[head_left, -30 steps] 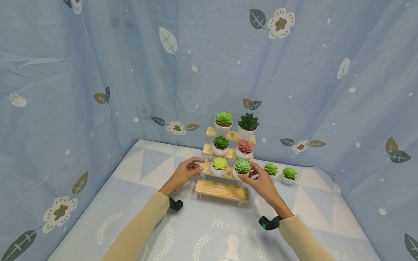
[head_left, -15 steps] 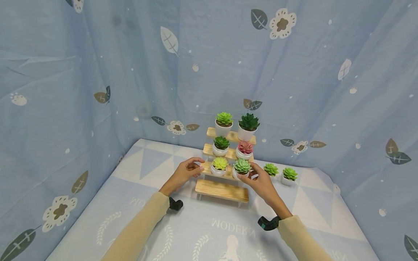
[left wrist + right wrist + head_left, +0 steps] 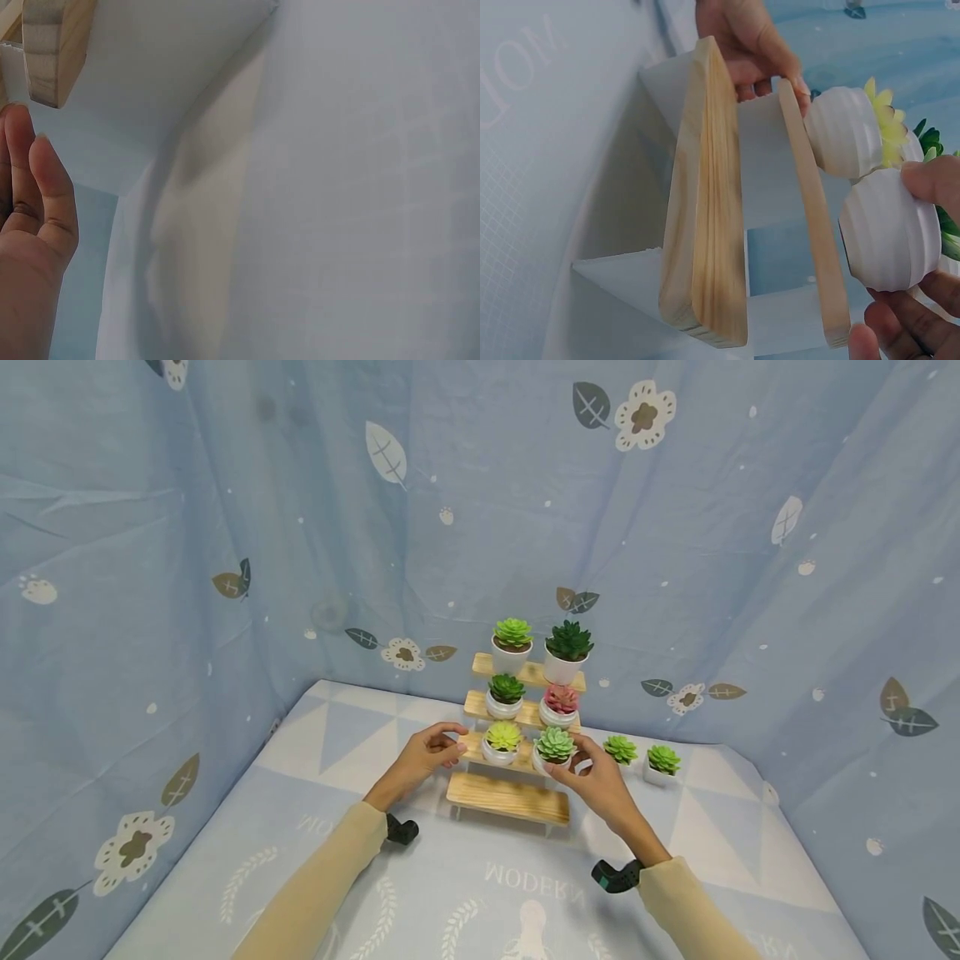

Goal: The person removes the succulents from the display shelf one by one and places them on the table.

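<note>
My right hand holds a pale green potted succulent at the right side of the third tier down on a wooden plant stand. In the right wrist view its white ribbed pot sits between thumb and fingers, base right at the board. My left hand pinches the left end of that same tier between thumb and fingers. Beside the held pot stands a yellow-green succulent. Above are a dark green succulent and a pink one; the top tier carries a light green plant and a deep green plant.
Just right of the stand, two bright green potted succulents stand on the patterned tablecloth, one partly behind my right hand. The bottom board has bare wood on top. A blue printed curtain closes off the back and sides.
</note>
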`<state>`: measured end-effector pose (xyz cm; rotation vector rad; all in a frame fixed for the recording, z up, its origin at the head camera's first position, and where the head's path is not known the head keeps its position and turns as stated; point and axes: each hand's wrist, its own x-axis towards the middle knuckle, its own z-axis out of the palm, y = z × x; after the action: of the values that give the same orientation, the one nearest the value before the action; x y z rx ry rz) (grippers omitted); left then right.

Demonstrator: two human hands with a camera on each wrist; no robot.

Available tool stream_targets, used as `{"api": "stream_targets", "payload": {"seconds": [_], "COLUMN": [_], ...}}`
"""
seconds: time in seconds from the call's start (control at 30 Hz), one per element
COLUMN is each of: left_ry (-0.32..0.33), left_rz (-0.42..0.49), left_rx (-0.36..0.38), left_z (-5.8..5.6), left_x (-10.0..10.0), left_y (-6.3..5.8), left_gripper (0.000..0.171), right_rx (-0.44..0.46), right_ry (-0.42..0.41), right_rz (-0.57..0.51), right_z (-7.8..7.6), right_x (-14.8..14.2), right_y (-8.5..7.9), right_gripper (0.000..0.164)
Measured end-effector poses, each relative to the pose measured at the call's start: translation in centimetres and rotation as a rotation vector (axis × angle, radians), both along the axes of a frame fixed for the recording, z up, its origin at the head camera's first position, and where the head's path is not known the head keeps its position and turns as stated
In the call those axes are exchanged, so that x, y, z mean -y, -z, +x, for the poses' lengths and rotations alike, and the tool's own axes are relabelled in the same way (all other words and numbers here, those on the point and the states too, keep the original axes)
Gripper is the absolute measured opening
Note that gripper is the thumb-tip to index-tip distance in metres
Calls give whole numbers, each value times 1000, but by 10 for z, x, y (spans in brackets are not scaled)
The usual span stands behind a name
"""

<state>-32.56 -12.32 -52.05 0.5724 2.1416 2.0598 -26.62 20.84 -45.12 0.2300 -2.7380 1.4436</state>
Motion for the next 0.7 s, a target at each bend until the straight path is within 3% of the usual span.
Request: {"api": "stream_targets", "payload": {"seconds": [0.7], "left_ry": [7], "left_rz": [6], "left_rx": [-2], "left_z": [1], "left_x": [1], "left_y": [-1], "left_gripper": [39], "right_rx": [29], "right_ry": [31], "right_rz": [14], "right_z": [9], "right_x": [-10], "right_y": [-7], "right_gripper": [78]}}
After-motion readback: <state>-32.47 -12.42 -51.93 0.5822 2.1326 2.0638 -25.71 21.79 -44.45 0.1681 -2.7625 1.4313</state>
